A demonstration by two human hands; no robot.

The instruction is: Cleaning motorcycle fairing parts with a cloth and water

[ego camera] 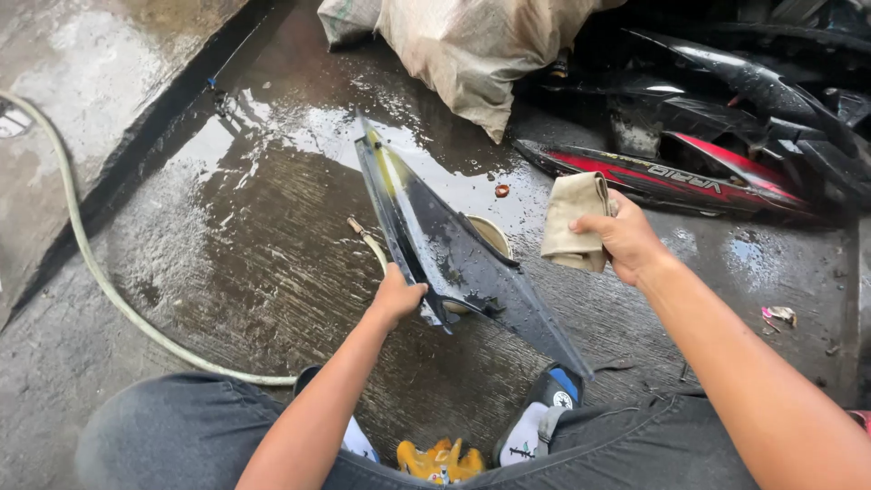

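Over wet, ridged concrete floor [254,263], the left hand [397,298] has its grip clamped on a long, glossy black plastic panel [454,254], pointed and tilted, low over the floor. Right hand [624,238] grips a folded beige cloth [573,220] just beside it. Pale hose [100,272] curves left; red-black fairings [671,177] lie beyond.

Wet floor [227,263] lay open left of the panel [454,254], crossed only by a hose [91,263]. Sacks [472,45] and stacked fairings [708,172] blocked the far right.
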